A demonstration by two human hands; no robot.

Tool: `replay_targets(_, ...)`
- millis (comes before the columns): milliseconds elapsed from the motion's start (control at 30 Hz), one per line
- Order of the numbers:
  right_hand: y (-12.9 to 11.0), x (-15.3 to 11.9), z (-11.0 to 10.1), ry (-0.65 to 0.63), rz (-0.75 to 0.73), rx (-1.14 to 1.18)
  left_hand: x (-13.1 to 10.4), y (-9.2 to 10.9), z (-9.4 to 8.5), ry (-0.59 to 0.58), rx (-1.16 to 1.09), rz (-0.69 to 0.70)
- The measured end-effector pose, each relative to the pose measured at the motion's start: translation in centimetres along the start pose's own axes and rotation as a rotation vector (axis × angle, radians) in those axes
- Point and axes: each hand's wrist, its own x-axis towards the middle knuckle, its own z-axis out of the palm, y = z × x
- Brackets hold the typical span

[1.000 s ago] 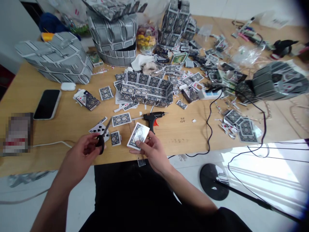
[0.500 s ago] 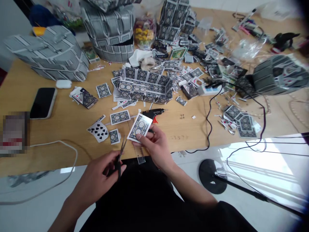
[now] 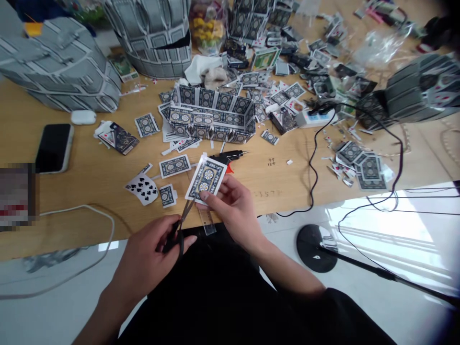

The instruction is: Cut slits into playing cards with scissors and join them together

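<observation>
at seven o'clock from the playing card (image 3: 207, 177), the left hand (image 3: 151, 254) is wrapped round scissors (image 3: 185, 211), their blades at the card's near edge; at five o'clock, the right hand (image 3: 237, 211) pinches that card above the worktop (image 3: 287, 184). farther on, a glue gun (image 3: 230, 156) lies at one o'clock, and an open card-covered box (image 3: 212, 132) stands at twelve.

Left hand (image 3: 151, 249): back turned up, fingers (image 3: 169, 222) curled into a firm grip, thumb (image 3: 189, 243) stretched inward
Left forearm (image 3: 104, 306): bare, slanting up from the lower left, wrist nearly straight
Right hand (image 3: 235, 211): thumb laid on top, fingers folded under it in a pinching grip
Right forearm (image 3: 287, 268): bare, angled in from the lower right
Both hands: near each other, apart, the right one farther forward
</observation>
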Motion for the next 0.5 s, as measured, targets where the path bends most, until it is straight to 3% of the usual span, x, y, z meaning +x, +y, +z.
replay_targets(200, 0.31, -0.16, -0.1, -0.01, -0.033, 0.01, 0.25, 0.46, 0.27, 0.026, 0.023, 0.057)
replay_targets(500, 0.61, -0.13, -0.21, -0.068, -0.055, 0.011, -0.15, 0.21, 0.66, -0.008, -0.035, -0.006)
